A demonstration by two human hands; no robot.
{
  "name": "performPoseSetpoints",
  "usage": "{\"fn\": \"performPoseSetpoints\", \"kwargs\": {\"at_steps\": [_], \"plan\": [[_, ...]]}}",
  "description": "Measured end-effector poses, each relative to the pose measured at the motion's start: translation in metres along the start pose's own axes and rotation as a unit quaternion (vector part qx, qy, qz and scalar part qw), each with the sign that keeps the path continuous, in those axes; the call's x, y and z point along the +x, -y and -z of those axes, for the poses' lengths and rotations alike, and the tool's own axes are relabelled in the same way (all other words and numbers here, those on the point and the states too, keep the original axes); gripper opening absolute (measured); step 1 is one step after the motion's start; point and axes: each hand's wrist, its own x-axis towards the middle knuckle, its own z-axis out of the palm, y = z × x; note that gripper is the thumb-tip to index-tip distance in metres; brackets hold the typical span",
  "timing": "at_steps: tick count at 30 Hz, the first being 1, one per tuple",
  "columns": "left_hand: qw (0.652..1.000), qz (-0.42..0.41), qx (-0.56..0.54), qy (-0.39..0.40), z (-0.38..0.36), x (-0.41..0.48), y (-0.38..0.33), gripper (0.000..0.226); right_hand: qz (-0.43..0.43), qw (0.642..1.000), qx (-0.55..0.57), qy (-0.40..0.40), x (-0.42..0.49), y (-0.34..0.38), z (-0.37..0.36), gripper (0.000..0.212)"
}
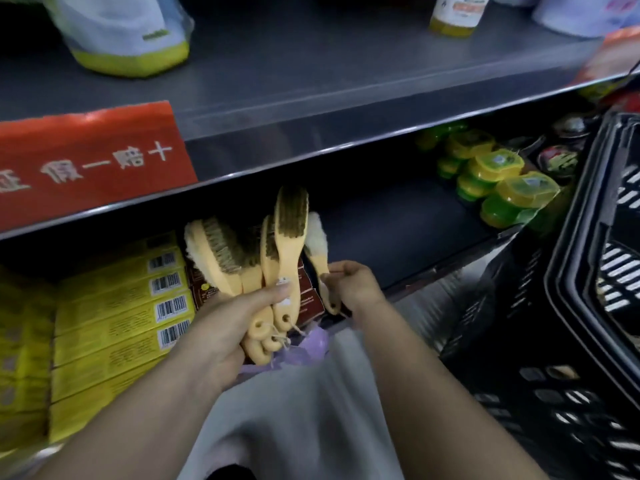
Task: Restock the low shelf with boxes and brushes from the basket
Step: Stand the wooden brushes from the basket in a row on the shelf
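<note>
My left hand [228,323] grips a bunch of several yellow-handled brushes [287,244] by their handles, bristles up, in front of the low shelf [398,220]. My right hand [353,284] pinches the handle of one more brush with pale bristles [317,240] just to the right of the bunch. Brown boxes [306,292] stand on the shelf behind the brushes. Stacked yellow boxes [114,306] with barcodes fill the shelf's left part. The black basket [561,306] stands at the right.
Green and yellow lidded tubs [498,178] sit on the low shelf at the right, with dark round tins [557,161] behind them. Above, an upper shelf [311,81] carries a red sign [86,161], a bag and a bottle. A purple bag [311,344] lies under my hands.
</note>
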Motion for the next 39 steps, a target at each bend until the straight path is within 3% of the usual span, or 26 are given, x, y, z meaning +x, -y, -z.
{"fn": "performPoseSetpoints", "kwargs": {"at_steps": [5,8,10,12,14,17,22,24,26,29,33,39], "plan": [[1.0,-0.004,-0.021,0.01,-0.005,0.006,0.005,0.04,0.04,0.997,-0.064,-0.03,0.005,-0.01,-0.003,0.022],[0.999,-0.008,-0.035,0.002,-0.014,0.008,0.009,0.026,0.074,0.992,-0.093,-0.037,-0.003,-0.012,-0.002,0.02],[0.998,-0.012,-0.059,0.003,-0.019,0.011,0.011,0.025,0.111,0.987,-0.096,-0.059,-0.014,-0.007,0.002,0.011],[0.997,-0.019,-0.07,-0.001,-0.021,0.014,0.015,0.028,0.17,0.981,-0.064,-0.071,-0.032,-0.001,0.008,0.021],[0.997,-0.037,-0.068,-0.005,-0.023,0.014,0.019,0.03,0.174,0.985,0.012,0.015,-0.058,0.006,0.01,0.032],[0.996,-0.05,-0.07,0.001,-0.026,0.015,0.022,0.036,0.147,0.976,0.092,0.132,-0.086,0.009,0.007,0.019],[0.993,-0.083,-0.057,0.06,-0.019,0.012,0.021,0.037,0.119,0.972,0.129,0.158,-0.084,0.011,0.01,0.015],[0.996,-0.078,-0.044,0.025,-0.016,0.015,0.022,0.027,0.12,0.97,0.144,0.155,-0.077,0.011,0.014,0.017],[0.996,-0.062,-0.053,-0.033,-0.013,0.018,0.023,0.019,0.118,0.975,0.162,0.095,-0.064,0.012,0.021,0.018],[0.995,-0.026,-0.065,-0.068,-0.01,0.021,0.021,0.029,0.102,0.991,0.083,-0.017,-0.036,0.012,0.032,0.016],[0.995,-0.021,-0.063,-0.068,-0.011,0.022,0.021,0.031,0.111,0.989,-0.092,-0.018,-0.006,0.003,0.029,0.017],[0.997,-0.014,-0.059,-0.041,-0.011,0.027,0.025,0.027,0.127,0.974,-0.186,-0.039,0.011,-0.013,0.028,0.003]]}}
